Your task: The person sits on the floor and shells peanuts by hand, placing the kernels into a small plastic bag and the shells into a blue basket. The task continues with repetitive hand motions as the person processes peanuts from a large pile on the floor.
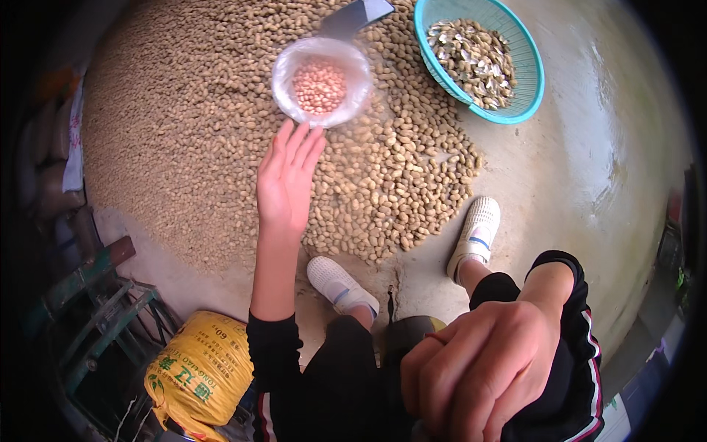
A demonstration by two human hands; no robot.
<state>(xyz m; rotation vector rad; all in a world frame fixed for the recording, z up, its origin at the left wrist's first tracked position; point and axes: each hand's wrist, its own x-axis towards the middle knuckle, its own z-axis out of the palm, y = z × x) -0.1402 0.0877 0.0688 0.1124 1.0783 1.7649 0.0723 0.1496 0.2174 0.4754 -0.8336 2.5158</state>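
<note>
My left hand (287, 182) reaches forward over the heap of unshelled peanuts (204, 116), fingers extended with nothing in them. Its fingertips are at the near rim of a bowl lined with clear plastic (284, 69); whether they touch it I cannot tell. Shelled pink peanut kernels (320, 85) lie in that bowl. Close to the camera, my right hand (486, 364) is raised above my right leg with its fingers curled downward. The fingertips are hidden, so anything between them is out of sight.
A turquoise plastic basket (533, 83) holds peanut shells (475, 63) at upper right. Behind the bowl lies a flat grey blade-like object (353, 16). A yellow woven sack (201, 364) and a green metal frame (105, 309) stand at lower left. My white shoes (478, 232) rest on concrete.
</note>
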